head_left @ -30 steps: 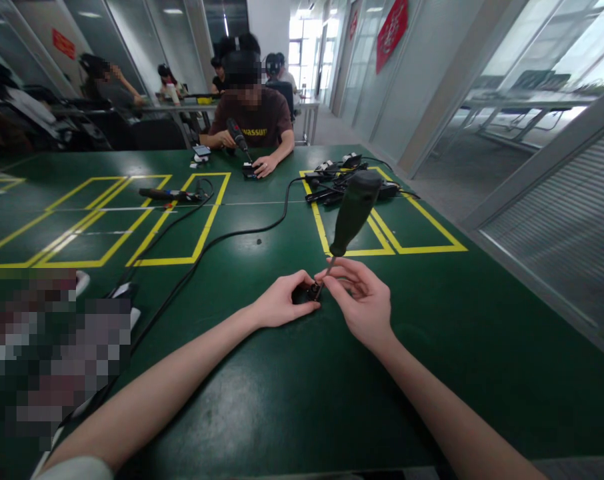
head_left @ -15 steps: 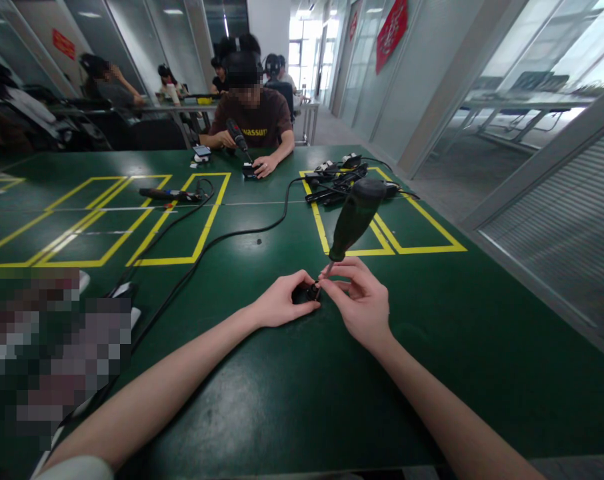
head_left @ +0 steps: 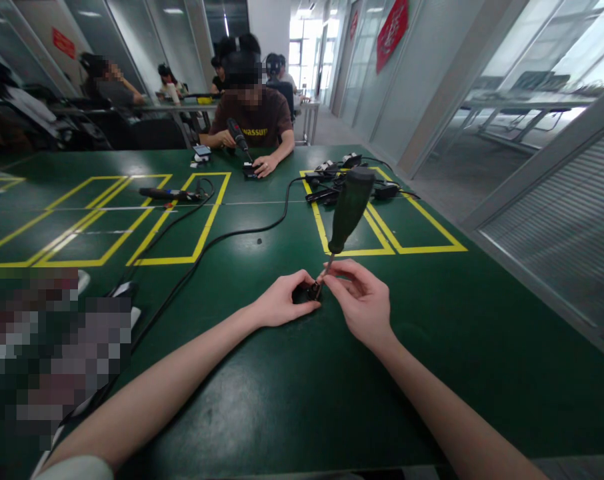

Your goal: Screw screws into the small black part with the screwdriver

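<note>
My right hand pinches the thin metal shaft of a screwdriver between thumb and fingers. The dark handle points up and leans a little to the right, above the hand. Its tip meets a small black part low over the green table. Curled around that part, my left hand grips it between thumb and forefinger. The fingers cover much of the part, so its exact kind does not show.
Across the table a person works with an electric screwdriver. Black adapters and cables lie at the back right. Another electric screwdriver rests at the left, and a black cable crosses the table. Blurred-out devices lie front left.
The screwdriver handle has swung slightly left and stands more upright. My right fingers have shifted a little along the shaft. My left hand stays in place.
</note>
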Action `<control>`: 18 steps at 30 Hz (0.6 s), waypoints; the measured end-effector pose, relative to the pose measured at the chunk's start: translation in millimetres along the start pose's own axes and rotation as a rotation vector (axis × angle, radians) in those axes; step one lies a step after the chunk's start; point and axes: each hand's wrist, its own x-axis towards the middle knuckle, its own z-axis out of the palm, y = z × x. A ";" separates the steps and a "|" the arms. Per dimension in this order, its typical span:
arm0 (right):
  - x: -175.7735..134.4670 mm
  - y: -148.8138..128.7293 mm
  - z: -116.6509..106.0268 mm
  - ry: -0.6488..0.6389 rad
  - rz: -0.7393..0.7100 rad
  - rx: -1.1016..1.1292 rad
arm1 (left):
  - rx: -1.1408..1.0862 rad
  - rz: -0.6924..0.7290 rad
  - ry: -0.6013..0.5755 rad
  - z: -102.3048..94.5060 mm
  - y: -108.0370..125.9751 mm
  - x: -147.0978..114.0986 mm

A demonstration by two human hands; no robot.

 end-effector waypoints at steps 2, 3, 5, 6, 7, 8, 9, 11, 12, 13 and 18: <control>-0.3 -0.3 0.6 0.002 -0.013 0.002 | 0.001 0.004 0.005 0.1 0.0 0.1; -0.4 -0.7 0.8 0.005 -0.023 -0.003 | 0.002 0.006 0.006 0.2 -0.2 0.2; -0.6 -2.1 1.0 0.004 -0.048 -0.032 | 0.007 0.008 0.008 0.2 -0.8 0.4; -0.8 -2.7 1.0 -0.003 -0.060 -0.054 | 0.010 0.009 0.009 0.3 -1.1 0.5; -0.9 -3.2 0.9 -0.011 -0.069 -0.077 | 0.009 0.011 0.008 0.3 -1.5 0.6; -1.2 -3.5 0.8 -0.021 -0.076 -0.097 | 0.006 0.015 0.008 0.4 -1.9 0.6; -1.4 -3.6 0.8 -0.031 -0.082 -0.113 | 0.000 0.019 0.008 0.5 -2.2 0.7; -1.8 -3.2 0.6 -0.039 -0.092 -0.136 | -0.008 0.023 0.009 0.7 -2.6 0.7; -1.9 -2.8 0.5 -0.040 -0.095 -0.144 | -0.005 0.021 0.009 0.8 -2.7 0.7; -2.0 -2.5 0.3 -0.041 -0.096 -0.150 | 0.001 0.017 0.010 0.7 -2.7 0.7; -2.2 -1.3 -0.7 -0.027 -0.088 -0.166 | 0.031 0.006 0.014 -0.3 -1.8 0.8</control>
